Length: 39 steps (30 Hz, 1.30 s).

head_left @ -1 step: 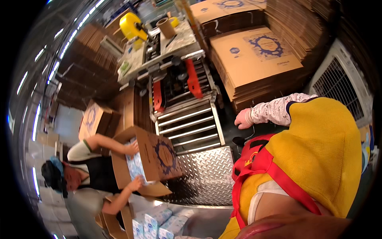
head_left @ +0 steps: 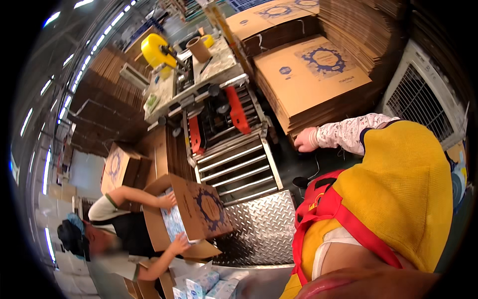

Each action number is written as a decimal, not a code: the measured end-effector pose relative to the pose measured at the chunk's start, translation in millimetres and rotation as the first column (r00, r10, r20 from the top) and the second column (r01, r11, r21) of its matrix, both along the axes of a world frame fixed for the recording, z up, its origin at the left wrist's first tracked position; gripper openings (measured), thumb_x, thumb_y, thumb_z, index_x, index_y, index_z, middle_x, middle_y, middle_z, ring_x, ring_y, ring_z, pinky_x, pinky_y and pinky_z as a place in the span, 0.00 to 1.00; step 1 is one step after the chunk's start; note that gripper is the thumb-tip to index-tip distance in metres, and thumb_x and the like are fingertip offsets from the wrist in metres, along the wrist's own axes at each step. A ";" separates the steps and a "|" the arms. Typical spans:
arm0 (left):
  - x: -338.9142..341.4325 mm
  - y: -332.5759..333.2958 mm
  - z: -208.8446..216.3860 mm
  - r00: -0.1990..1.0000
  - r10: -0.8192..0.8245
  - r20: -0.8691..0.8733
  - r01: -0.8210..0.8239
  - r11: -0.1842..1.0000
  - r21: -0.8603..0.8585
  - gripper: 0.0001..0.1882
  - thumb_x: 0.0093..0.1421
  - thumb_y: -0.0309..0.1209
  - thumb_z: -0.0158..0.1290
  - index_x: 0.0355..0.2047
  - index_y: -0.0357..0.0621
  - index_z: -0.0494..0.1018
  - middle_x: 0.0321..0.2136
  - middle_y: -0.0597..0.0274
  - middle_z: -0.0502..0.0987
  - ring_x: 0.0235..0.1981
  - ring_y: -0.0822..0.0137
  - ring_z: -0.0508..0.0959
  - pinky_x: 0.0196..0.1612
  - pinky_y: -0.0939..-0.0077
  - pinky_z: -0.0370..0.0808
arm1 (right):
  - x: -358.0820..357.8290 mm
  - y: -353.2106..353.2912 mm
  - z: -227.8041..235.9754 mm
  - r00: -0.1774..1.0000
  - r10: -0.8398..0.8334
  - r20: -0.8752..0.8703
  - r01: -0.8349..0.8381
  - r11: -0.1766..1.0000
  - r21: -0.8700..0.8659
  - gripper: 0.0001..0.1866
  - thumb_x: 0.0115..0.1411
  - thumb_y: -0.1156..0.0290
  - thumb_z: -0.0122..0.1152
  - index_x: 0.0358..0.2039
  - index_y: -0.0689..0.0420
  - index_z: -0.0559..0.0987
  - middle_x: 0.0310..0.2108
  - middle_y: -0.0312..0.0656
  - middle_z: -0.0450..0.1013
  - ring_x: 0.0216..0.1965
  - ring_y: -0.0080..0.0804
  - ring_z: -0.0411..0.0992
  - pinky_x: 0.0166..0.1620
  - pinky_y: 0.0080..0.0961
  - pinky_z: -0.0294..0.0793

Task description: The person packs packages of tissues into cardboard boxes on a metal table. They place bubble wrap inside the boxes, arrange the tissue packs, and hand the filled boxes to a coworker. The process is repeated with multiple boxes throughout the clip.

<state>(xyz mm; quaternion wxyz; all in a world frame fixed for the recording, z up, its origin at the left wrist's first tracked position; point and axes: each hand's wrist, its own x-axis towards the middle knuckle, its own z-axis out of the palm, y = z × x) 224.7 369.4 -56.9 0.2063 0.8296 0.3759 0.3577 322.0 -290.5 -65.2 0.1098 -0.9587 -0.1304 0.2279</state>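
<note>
My right hand (head_left: 306, 140), in a pale patterned sleeve, is beside the lower corner of a stack of flat cardboard cartons (head_left: 311, 74). Its fingers are curled in, and nothing shows between them. Whether the fingertips touch the stack, I cannot tell. A thin pale cord (head_left: 317, 164) hangs or lies just below that hand. My left hand is out of view. Across to the left, another person's hands (head_left: 178, 244) reach into an open cardboard carton (head_left: 211, 212) that holds white and blue soft packs (head_left: 174, 219).
A roller conveyor (head_left: 236, 172) leads to a tread-patterned metal plate (head_left: 259, 231). Beyond stands a carton-sealing machine with red side guides (head_left: 238, 109) and a yellow tape roll (head_left: 158, 50). A grey-framed grille (head_left: 418, 92) is at the right. More packs (head_left: 203, 285) lie at the bottom.
The view has shifted slightly. My right hand now overlaps the lower corner of the cardboard stack. The other person's hands stay at the open carton.
</note>
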 end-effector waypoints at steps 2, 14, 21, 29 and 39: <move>42.3 -75.1 -13.3 0.930 -0.367 -0.036 0.368 0.928 0.057 0.32 0.43 0.39 0.65 0.41 0.26 0.68 0.41 0.42 0.72 0.35 0.57 0.76 0.38 0.64 0.75 | 1.2 -65.9 23.1 0.965 -0.247 0.084 0.253 0.965 -0.067 0.21 0.51 0.56 0.52 0.42 0.53 0.78 0.40 0.49 0.75 0.44 0.48 0.72 0.48 0.41 0.71; 22.4 -232.1 -185.0 0.311 -0.934 -0.179 0.487 0.318 -0.814 0.31 0.48 0.38 0.62 0.49 0.35 0.65 0.47 0.48 0.68 0.37 0.59 0.75 0.40 0.68 0.75 | 121.1 -140.8 -143.5 0.929 -0.294 0.226 0.355 0.878 -0.321 0.24 0.58 0.56 0.51 0.56 0.37 0.66 0.63 0.49 0.53 0.61 0.60 0.54 0.61 0.63 0.44; -54.1 -180.4 -177.6 0.473 -0.863 -0.175 0.335 0.360 -0.871 0.31 0.51 0.37 0.60 0.54 0.40 0.64 0.51 0.51 0.65 0.39 0.61 0.75 0.41 0.70 0.75 | 148.1 -103.5 -94.5 0.972 0.133 0.195 -0.055 0.932 -0.359 0.20 0.59 0.63 0.48 0.53 0.43 0.70 0.52 0.51 0.61 0.56 0.52 0.60 0.58 0.62 0.48; 46.3 -374.6 20.1 0.216 -0.976 -0.014 0.902 0.206 -0.380 0.39 0.46 0.29 0.65 0.57 0.33 0.59 0.52 0.45 0.65 0.51 0.59 0.70 0.54 0.67 0.68 | 37.0 -73.3 79.6 0.877 0.341 0.339 -0.272 0.933 -0.236 0.10 0.51 0.66 0.52 0.32 0.56 0.73 0.20 0.52 0.73 0.24 0.53 0.75 0.24 0.45 0.73; 9.2 -376.3 104.8 0.367 -0.694 0.619 0.907 0.415 -0.073 0.12 0.57 0.25 0.56 0.40 0.31 0.74 0.36 0.57 0.77 0.34 0.70 0.76 0.39 0.76 0.73 | -42.8 43.1 305.3 0.005 0.117 0.993 -0.622 0.778 -0.088 0.20 0.50 0.70 0.59 0.45 0.59 0.74 0.42 0.48 0.72 0.44 0.46 0.72 0.49 0.40 0.71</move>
